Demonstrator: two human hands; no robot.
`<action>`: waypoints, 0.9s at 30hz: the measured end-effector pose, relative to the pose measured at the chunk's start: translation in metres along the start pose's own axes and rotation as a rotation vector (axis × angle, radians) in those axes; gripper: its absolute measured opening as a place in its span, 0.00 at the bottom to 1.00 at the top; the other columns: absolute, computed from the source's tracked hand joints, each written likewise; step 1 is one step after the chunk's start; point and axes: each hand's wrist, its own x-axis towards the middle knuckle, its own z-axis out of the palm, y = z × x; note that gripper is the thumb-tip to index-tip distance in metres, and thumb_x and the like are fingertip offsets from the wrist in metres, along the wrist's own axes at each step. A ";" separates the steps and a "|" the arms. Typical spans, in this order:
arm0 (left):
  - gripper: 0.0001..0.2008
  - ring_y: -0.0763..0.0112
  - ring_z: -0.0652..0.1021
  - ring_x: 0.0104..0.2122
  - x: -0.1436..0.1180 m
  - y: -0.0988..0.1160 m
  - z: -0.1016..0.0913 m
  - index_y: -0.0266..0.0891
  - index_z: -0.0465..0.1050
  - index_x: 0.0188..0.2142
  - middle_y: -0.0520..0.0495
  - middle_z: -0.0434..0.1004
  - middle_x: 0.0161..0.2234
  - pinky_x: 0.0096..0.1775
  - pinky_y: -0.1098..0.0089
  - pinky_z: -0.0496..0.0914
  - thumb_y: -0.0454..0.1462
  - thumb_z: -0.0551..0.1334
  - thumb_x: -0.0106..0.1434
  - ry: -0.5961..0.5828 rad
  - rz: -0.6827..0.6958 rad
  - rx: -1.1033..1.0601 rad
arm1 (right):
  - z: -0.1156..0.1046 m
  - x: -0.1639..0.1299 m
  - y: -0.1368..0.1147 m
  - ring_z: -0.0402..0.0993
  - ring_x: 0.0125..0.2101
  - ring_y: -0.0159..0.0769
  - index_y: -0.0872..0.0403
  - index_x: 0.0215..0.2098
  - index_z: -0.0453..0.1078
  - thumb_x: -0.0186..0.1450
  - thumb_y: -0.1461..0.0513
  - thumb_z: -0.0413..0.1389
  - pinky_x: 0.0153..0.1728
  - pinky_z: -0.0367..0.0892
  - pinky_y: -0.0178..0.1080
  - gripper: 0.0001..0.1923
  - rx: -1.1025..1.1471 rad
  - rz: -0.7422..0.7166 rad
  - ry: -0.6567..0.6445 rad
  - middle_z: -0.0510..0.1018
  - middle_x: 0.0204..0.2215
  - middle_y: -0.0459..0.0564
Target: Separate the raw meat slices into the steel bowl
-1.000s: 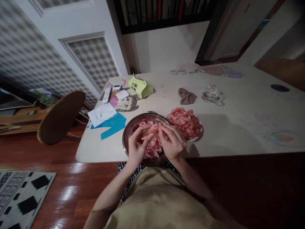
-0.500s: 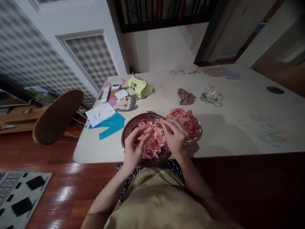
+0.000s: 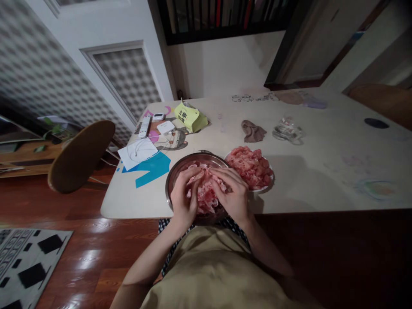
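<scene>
A metal bowl (image 3: pixel 169 182) at the table's front edge holds a heap of thin pink meat slices (image 3: pixel 206 199). Over the bowl, my left hand (image 3: pixel 186 193) curves inward from the left, fingers bent and pinching at the meat. My right hand (image 3: pixel 233 191) reaches in from the right, its fingertips close to those of the left and also on the meat. The slice between them is mostly hidden by the fingers. Just right of the bowl, a white plate (image 3: pixel 273 180) carries a mound of raw meat pieces (image 3: pixel 249 165).
Behind the bowl lie a yellow-green packet (image 3: pixel 190 118) and a crumpled brown cloth (image 3: pixel 253 131). A clear plastic bundle (image 3: pixel 287 131) is farther right. On the left are a remote control (image 3: pixel 144 126), white paper (image 3: pixel 137 153) and a blue cutout (image 3: pixel 153 168). A chair (image 3: pixel 82 156) stands beside the table.
My right hand has moved left and down from the bowl's right rim to the meat. Its fingertips are now near my left hand's, and my left fingers have closed in more.
</scene>
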 end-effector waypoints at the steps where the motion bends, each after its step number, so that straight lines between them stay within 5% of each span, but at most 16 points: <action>1: 0.15 0.63 0.77 0.54 -0.001 -0.001 0.001 0.44 0.72 0.55 0.42 0.75 0.53 0.50 0.65 0.78 0.31 0.58 0.71 0.015 0.003 -0.014 | 0.001 -0.001 -0.002 0.79 0.47 0.37 0.50 0.50 0.76 0.68 0.67 0.58 0.53 0.75 0.43 0.14 0.010 0.003 -0.005 0.84 0.45 0.50; 6: 0.14 0.65 0.74 0.54 -0.003 -0.008 0.008 0.44 0.69 0.54 0.43 0.73 0.51 0.55 0.62 0.73 0.31 0.59 0.70 0.132 0.072 -0.039 | 0.010 -0.009 -0.005 0.81 0.45 0.38 0.51 0.49 0.76 0.66 0.63 0.63 0.51 0.76 0.41 0.13 0.015 0.009 0.018 0.84 0.43 0.50; 11: 0.15 0.67 0.74 0.52 -0.003 -0.009 0.011 0.43 0.66 0.54 0.44 0.73 0.48 0.55 0.64 0.70 0.30 0.59 0.70 0.164 0.144 -0.054 | 0.010 -0.009 -0.009 0.82 0.43 0.35 0.49 0.49 0.76 0.69 0.68 0.56 0.50 0.76 0.40 0.14 0.038 0.018 0.051 0.85 0.42 0.48; 17: 0.12 0.69 0.75 0.51 -0.002 -0.001 0.012 0.43 0.66 0.52 0.45 0.71 0.47 0.55 0.67 0.71 0.32 0.60 0.71 0.206 0.038 -0.133 | 0.008 -0.008 -0.011 0.81 0.44 0.37 0.50 0.50 0.75 0.66 0.64 0.64 0.50 0.76 0.39 0.14 0.110 0.081 0.044 0.84 0.44 0.49; 27: 0.15 0.69 0.79 0.48 0.003 -0.001 0.000 0.42 0.73 0.49 0.46 0.77 0.47 0.49 0.72 0.76 0.33 0.69 0.64 0.031 -0.145 -0.110 | -0.002 -0.006 -0.010 0.79 0.42 0.36 0.49 0.45 0.76 0.67 0.67 0.60 0.48 0.74 0.39 0.10 0.051 0.084 0.108 0.81 0.39 0.47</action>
